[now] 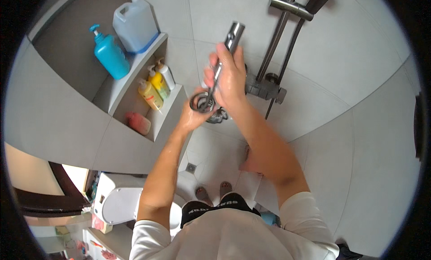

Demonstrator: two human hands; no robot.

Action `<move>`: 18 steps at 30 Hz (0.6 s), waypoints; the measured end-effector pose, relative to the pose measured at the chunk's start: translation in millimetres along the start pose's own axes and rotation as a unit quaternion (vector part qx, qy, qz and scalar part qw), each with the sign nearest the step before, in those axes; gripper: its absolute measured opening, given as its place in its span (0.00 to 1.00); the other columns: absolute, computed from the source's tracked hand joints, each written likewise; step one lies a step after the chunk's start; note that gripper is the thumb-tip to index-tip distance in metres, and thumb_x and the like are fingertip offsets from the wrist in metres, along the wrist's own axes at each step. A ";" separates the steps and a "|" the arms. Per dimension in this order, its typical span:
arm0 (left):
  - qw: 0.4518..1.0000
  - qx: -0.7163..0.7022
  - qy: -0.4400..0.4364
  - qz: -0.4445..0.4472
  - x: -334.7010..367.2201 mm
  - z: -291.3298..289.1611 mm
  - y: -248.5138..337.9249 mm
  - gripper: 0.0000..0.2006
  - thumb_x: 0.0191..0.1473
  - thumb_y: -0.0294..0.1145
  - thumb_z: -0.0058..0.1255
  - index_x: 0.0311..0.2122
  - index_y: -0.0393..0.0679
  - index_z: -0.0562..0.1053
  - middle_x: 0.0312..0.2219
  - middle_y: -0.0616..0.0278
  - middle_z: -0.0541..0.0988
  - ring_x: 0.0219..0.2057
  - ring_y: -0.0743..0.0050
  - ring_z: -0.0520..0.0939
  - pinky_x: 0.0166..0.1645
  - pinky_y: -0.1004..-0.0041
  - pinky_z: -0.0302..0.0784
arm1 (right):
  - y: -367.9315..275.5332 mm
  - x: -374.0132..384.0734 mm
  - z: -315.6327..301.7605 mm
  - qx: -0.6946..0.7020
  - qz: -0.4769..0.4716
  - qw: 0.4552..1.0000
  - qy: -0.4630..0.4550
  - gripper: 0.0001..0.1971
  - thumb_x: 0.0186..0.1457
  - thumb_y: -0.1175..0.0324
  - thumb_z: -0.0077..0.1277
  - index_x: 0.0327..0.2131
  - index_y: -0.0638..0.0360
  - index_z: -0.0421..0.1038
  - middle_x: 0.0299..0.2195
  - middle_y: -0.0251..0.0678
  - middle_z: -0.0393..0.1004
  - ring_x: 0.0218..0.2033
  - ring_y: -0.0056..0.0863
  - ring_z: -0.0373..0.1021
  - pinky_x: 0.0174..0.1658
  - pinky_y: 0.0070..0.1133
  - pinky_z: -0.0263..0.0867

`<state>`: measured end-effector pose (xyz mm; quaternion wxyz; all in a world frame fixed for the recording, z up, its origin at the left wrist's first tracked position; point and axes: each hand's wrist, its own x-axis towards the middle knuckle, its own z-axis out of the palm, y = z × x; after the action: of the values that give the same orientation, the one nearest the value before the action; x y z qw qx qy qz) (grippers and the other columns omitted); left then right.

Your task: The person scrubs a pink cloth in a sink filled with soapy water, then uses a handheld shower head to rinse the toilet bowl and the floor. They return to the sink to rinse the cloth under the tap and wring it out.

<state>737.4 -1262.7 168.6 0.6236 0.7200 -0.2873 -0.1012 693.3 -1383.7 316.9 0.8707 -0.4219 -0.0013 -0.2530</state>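
In front of me, my right hand (231, 80) grips a slim chrome tube (235, 34), held at a tilt with its thicker end up. A round fitting or button shows near that end. Just below and to the left, my left hand (193, 117) is closed at the tube's lower part, by dark shiny loops (200, 103) that look like a coiled hose. More dark loops (218, 116) hang under the two hands. My left fingers are partly hidden behind the loops. Both hands look wet.
At the left, a wall niche holds a blue pump bottle (110, 55), a translucent jug (136, 25) and several smaller bottles (151, 94). A shower rail with valve (266, 88) is fixed on the tiled wall at right. A toilet (121, 205) stands lower left; a floor drain (191, 167) lies below.
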 end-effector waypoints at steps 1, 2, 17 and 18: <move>0.967 0.207 -0.146 -0.025 -18.1 -7.8 6.6 0.22 0.43 0.35 0.70 0.42 0.37 0.76 0.29 0.60 0.80 0.31 0.71 0.80 0.43 0.70 0.77 | 6.0 -12.2 -22.4 0.009 0.041 0.998 0.036 0.14 0.66 0.54 0.46 0.42 0.48 0.55 0.27 0.30 0.63 0.15 0.21 0.60 0.15 0.21 0.55; 0.971 0.137 -0.192 0.045 -47.5 -11.2 -3.3 0.15 0.43 0.31 0.69 0.36 0.37 0.78 0.28 0.61 0.80 0.32 0.76 0.79 0.43 0.71 0.77 | 13.8 -27.1 -37.4 0.017 0.079 0.994 0.077 0.14 0.66 0.52 0.46 0.42 0.47 0.56 0.26 0.29 0.63 0.15 0.20 0.59 0.15 0.21 0.54; 0.842 0.295 -0.443 0.091 -324.1 -17.0 -36.5 0.10 0.39 0.36 0.62 0.31 0.51 0.80 0.40 0.62 0.82 0.58 0.61 0.70 0.61 0.57 0.59 | 99.5 -365.7 -156.7 0.159 0.191 0.878 0.408 0.24 0.64 0.37 0.38 0.36 0.48 0.61 0.22 0.26 0.60 0.16 0.19 0.55 0.17 0.18 0.49; 0.803 0.370 -0.460 0.080 -337.9 -25.0 -36.9 0.09 0.40 0.36 0.61 0.31 0.52 0.80 0.39 0.62 0.83 0.57 0.63 0.71 0.59 0.59 0.61 | 88.7 -389.5 -153.6 0.149 0.172 0.876 0.426 0.24 0.64 0.36 0.37 0.36 0.47 0.61 0.21 0.26 0.60 0.16 0.19 0.55 0.17 0.19 0.49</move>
<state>485.3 -1057.1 66.5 0.1110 0.7393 -0.6128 -0.2561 360.3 -1279.7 68.9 0.8694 -0.1324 0.4042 -0.2513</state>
